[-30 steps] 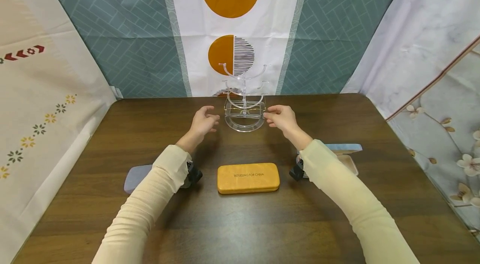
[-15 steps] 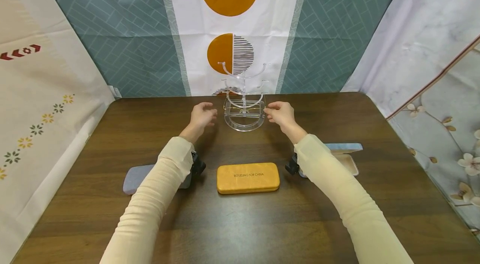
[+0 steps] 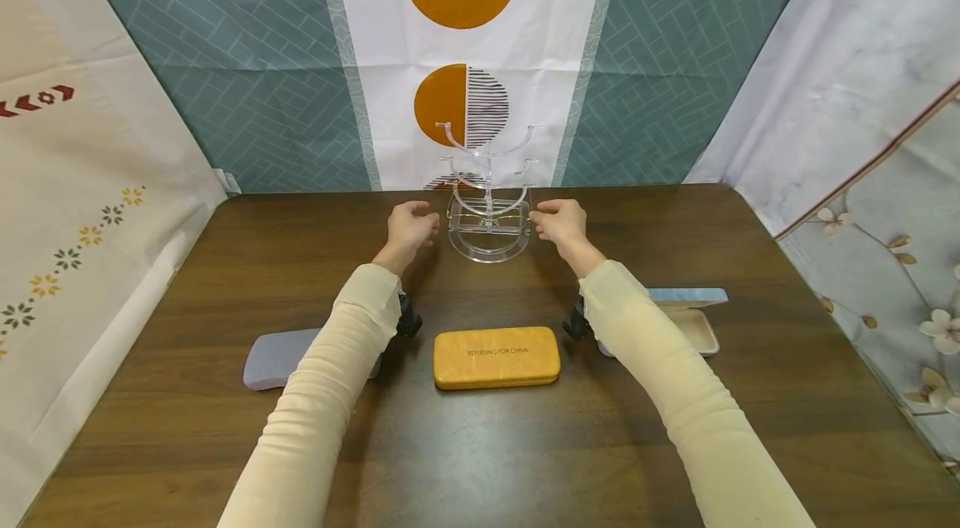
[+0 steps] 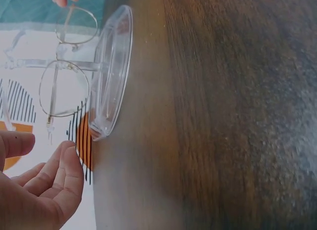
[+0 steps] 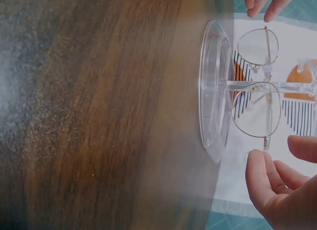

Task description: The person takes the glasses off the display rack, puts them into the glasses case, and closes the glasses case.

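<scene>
Thin gold-rimmed eyeglasses (image 3: 489, 218) sit on the lowest tier of a clear plastic display stand (image 3: 489, 199) at the back of the table. To the stand's left is my left hand (image 3: 412, 230), its thumb and fingers spread apart with nothing between them. My right hand (image 3: 564, 226) is at the right end of the glasses. In the right wrist view, its fingertips (image 5: 255, 158) are close below the hinge of the near lens, and the thumb stands away from them. In the left wrist view, the left fingertips (image 4: 69, 147) are near the frame's other end.
A yellow glasses case (image 3: 497, 357) lies closed in the middle of the brown table (image 3: 480, 461). Partly under the left sleeve is a grey-blue case (image 3: 277, 357). A light blue case (image 3: 693, 328) lies open beside the right sleeve. Patterned cloth (image 3: 285, 95) hangs behind the table.
Both forearms have drawn inward and slightly forward. My left hand has come a little nearer the stand, while my right hand stays by its right side. The glasses remain on the stand.
</scene>
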`<state>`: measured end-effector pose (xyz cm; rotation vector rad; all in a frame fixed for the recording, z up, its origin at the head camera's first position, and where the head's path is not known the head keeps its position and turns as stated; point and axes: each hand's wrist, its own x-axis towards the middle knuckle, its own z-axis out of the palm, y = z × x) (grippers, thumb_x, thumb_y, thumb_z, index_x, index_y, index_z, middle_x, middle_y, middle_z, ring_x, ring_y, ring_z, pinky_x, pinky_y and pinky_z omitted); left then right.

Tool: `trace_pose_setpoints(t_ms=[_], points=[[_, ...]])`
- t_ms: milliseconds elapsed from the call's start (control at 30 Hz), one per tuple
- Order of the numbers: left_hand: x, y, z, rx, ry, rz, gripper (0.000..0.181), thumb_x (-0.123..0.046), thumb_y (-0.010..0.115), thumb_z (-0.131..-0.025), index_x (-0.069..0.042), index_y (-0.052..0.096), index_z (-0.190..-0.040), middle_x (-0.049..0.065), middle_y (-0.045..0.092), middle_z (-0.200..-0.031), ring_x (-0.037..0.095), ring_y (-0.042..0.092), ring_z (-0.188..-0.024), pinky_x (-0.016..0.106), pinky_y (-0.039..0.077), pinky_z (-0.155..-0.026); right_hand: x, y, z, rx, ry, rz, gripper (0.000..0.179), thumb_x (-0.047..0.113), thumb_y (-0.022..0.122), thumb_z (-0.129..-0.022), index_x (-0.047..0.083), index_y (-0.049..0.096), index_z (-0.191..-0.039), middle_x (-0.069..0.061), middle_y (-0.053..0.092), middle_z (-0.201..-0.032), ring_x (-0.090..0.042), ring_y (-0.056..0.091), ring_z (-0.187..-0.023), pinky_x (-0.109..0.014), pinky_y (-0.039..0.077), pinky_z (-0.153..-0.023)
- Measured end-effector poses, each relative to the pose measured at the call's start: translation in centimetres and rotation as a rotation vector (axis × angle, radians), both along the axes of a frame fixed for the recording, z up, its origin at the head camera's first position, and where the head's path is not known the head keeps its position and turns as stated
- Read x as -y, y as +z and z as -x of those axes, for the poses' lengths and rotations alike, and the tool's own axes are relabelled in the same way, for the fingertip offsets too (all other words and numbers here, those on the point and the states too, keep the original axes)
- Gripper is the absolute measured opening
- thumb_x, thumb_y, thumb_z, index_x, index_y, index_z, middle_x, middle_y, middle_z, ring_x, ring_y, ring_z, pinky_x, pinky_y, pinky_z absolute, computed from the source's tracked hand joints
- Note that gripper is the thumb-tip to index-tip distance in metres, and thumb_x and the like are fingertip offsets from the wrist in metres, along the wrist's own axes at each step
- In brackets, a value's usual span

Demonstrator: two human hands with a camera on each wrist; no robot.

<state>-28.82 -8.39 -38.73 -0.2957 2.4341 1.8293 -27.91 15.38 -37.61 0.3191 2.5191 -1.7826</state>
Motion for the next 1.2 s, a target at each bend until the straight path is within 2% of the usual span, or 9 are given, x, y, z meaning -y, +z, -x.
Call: trace_pose_setpoints(t_ms=[100,200,333,533,667,833,1000,1200], points=[[-0.1,-0.1,0.2,0.003,0.006,-0.008,0.043,-0.01,0.054,-0.09,0.0,0.046,-0.13,0.021,0.062,-0.103,0.032,0.061,-0.093,0.024,0.051,-0.058,0.0,-0.3,0.3,0.008,-0.015,-0.002,0.038,0.007,0.06,-0.087,-0.005,0.054,-0.122,-0.02,0.06,-0.108,-0.037,0.059,-0.096,-0.036,0.051,-0.078],[-0.3,-0.3,0.5,-0.003,-0.005,-0.011,0.043,-0.01,0.056,-0.089,0.0,0.046,-0.13,0.021,0.062,-0.104,0.032,0.061,-0.093,0.023,0.051,-0.057,0.1,-0.5,0.6,0.017,-0.03,-0.007,0.037,0.006,0.06,-0.087,-0.004,0.054,-0.122,-0.02,0.061,-0.107,-0.036,0.06,-0.095,-0.034,0.051,-0.077],[-0.7,-0.5,0.9,-0.01,-0.019,-0.007,0.043,-0.011,0.057,-0.088,0.001,0.048,-0.128,0.02,0.062,-0.104,0.032,0.061,-0.092,0.028,0.053,-0.063,0.3,-0.8,0.9,0.013,-0.051,0.014,0.037,0.003,0.06,-0.085,-0.005,0.055,-0.121,-0.022,0.062,-0.106,-0.037,0.061,-0.094,-0.037,0.051,-0.077],[-1.0,-0.8,1.2,-0.005,-0.017,-0.046,0.042,-0.011,0.057,-0.089,0.001,0.048,-0.127,0.022,0.062,-0.103,0.035,0.06,-0.093,0.038,0.052,-0.075,0.6,-0.9,1.2,0.011,-0.064,0.037,0.036,0.0,0.059,-0.085,-0.005,0.055,-0.12,-0.023,0.062,-0.105,-0.038,0.06,-0.094,-0.039,0.051,-0.078],[-1.3,-1.2,1.5,-0.012,-0.008,-0.048,0.039,-0.009,0.057,-0.088,0.001,0.05,-0.125,0.023,0.062,-0.102,0.034,0.06,-0.089,0.033,0.052,-0.068,0.8,-0.9,1.2,0.01,-0.06,0.034,0.036,0.001,0.059,-0.085,-0.005,0.055,-0.12,-0.022,0.062,-0.105,-0.038,0.06,-0.094,-0.04,0.05,-0.078],[-1.6,-1.6,1.7,-0.025,0.013,-0.083,0.035,-0.006,0.056,-0.087,0.003,0.052,-0.121,0.025,0.06,-0.1,0.03,0.058,-0.079,0.023,0.047,-0.055,0.8,-1.0,1.1,0.017,-0.045,0.005,0.035,0.003,0.057,-0.087,-0.003,0.055,-0.122,-0.02,0.062,-0.106,-0.035,0.061,-0.093,-0.034,0.052,-0.074],[-1.9,-1.6,1.7,-0.04,0.026,-0.106,0.035,-0.002,0.055,-0.086,0.003,0.053,-0.12,0.024,0.059,-0.096,0.029,0.057,-0.077,0.021,0.045,-0.053,0.9,-1.2,1.1,0.009,-0.046,0.01,0.034,-0.001,0.056,-0.086,-0.004,0.056,-0.12,-0.02,0.062,-0.105,-0.035,0.062,-0.092,-0.034,0.053,-0.073],[-2.2,-1.2,1.6,-0.057,0.04,-0.106,0.036,0.003,0.055,-0.084,0.005,0.053,-0.121,0.021,0.06,-0.093,0.037,0.058,-0.086,0.023,0.047,-0.056,1.0,-1.3,1.2,-0.024,-0.063,0.03,0.032,-0.004,0.056,-0.085,-0.007,0.057,-0.116,-0.022,0.062,-0.102,-0.037,0.061,-0.091,-0.039,0.051,-0.077]])
